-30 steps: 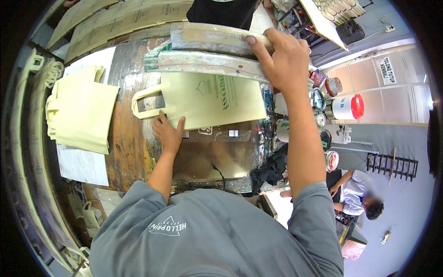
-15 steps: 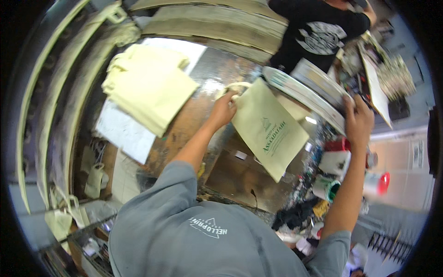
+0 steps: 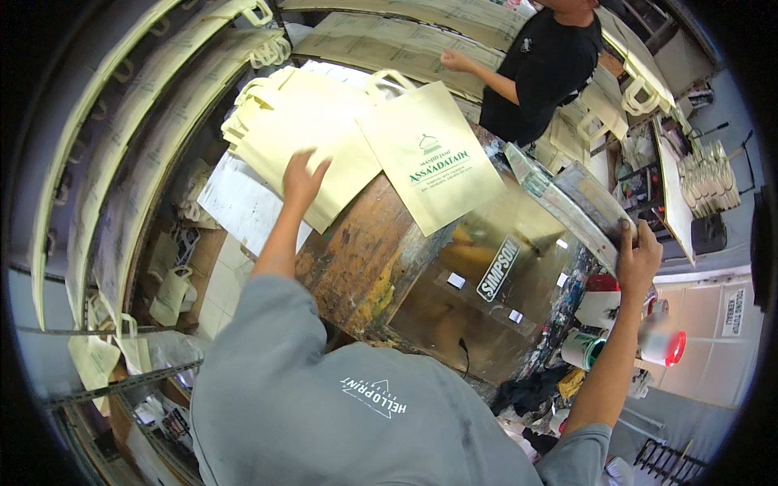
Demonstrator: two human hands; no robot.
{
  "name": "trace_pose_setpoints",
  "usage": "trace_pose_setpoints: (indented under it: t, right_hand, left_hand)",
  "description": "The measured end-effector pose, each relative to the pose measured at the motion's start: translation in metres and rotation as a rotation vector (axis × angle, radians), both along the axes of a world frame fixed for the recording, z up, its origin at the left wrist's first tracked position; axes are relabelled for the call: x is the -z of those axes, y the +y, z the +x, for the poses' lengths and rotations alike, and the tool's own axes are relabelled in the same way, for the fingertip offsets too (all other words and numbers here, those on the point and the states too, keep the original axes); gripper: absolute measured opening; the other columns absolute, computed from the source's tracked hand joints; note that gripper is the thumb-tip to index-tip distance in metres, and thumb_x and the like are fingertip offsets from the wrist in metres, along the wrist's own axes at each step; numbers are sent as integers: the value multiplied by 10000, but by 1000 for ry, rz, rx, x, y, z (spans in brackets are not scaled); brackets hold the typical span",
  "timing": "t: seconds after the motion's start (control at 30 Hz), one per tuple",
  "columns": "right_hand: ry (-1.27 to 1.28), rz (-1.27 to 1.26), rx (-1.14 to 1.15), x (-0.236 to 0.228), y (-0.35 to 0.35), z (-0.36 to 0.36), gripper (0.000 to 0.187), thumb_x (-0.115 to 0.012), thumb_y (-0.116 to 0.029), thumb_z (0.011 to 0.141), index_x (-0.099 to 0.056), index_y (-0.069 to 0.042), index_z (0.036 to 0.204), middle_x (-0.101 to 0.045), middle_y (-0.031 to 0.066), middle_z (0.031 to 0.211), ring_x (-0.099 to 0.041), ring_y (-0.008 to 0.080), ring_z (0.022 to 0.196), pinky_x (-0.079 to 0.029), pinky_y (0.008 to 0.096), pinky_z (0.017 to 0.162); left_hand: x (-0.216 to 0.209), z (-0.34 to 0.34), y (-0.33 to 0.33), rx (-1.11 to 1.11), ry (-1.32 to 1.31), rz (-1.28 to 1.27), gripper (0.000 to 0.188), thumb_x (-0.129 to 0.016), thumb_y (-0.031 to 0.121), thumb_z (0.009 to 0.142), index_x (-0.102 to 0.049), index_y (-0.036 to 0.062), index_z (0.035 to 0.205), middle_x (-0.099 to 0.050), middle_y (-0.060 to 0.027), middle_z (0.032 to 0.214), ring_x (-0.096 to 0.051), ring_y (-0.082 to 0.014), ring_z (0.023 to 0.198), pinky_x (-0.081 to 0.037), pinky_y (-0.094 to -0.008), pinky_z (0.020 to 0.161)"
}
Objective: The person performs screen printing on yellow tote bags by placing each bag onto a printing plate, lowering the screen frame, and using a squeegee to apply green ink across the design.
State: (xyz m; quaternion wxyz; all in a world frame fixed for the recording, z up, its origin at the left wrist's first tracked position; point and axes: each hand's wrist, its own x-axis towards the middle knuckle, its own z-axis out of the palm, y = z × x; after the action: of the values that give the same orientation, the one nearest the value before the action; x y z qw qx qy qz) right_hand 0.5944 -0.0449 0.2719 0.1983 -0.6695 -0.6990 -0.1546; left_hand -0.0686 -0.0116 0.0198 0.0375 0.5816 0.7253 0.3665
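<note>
My left hand [image 3: 303, 182] is empty, its fingers spread over the near side of a stack of blank pale-yellow tote bags [image 3: 320, 121]. Just right of the stack lies a pale-yellow bag with green print [image 3: 433, 198], its handle loop toward the far side and one corner overlapping the stack. My right hand [image 3: 639, 253] grips the near end of a raised printing screen frame [image 3: 559, 198], which stands tilted at the right of the table. Below the frame, a brown board [image 3: 421, 296] with small white pieces on it shows uncovered.
White sheets [image 3: 243, 198] lie beneath the stack. Racks [image 3: 154, 170] hold rows of bags at left and back. A co-worker in black [image 3: 539, 77] stands at the far right, one arm out. A green-smeared pot [image 3: 582, 350] and a red-lidded container [image 3: 668, 348] stand near my right forearm.
My left hand has let go of the printed bag and moved left toward the stack. The bag has gone from over the board to beside the stack. The co-worker has turned, one arm outstretched.
</note>
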Motion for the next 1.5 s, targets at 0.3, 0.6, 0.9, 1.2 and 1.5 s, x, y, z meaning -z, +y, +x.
trace_pose_setpoints:
  t: [0.3, 0.6, 0.9, 1.2, 1.5]
  right_hand:
    - [0, -2, -50, 14, 0, 0, 464, -584, -480, 1055, -662, -23, 1033, -670, 191, 922, -627, 399, 881, -438, 454, 830]
    - [-19, 37, -47, 22, -24, -6, 420, -636, -464, 1023, -655, -52, 941, -639, 175, 810, -615, 380, 815, -411, 463, 802]
    - [-5, 133, -66, 20, -19, -7, 436, -672, -476, 993, -662, -46, 923, -631, 162, 817, -599, 366, 818, -396, 453, 789]
    - [28, 97, -21, 13, -16, -6, 548, -659, -565, 971, -650, -39, 820, -650, 173, 789, -626, 382, 820, -416, 470, 773]
    - [48, 163, -89, 10, -8, -3, 562, -666, -600, 946, -662, -58, 793, -672, 133, 739, -645, 342, 766, -416, 466, 770]
  left_hand:
    - [109, -72, -59, -594, -1204, -69, 692, -820, 472, 923, -639, -137, 1196, -722, -200, 996, -685, -277, 812, -562, -388, 703]
    - [87, -38, -19, -450, -1511, 51, 442, -760, 337, 992, -654, -35, 1207, -720, -150, 1145, -699, -285, 1009, -565, -419, 843]
    - [44, 9, -33, -477, -1145, 69, 415, -577, 291, 1106, -612, -115, 1184, -710, -202, 1123, -701, -271, 981, -572, -454, 835]
    - [53, 279, -102, -390, -1393, -600, 401, -498, 353, 1136, -482, 12, 1348, -649, -112, 1168, -677, -203, 909, -561, -361, 653]
    - [63, 458, -74, -171, -1709, -624, 436, -389, 373, 1150, -336, 38, 1423, -562, -164, 1326, -667, -302, 1049, -622, -458, 786]
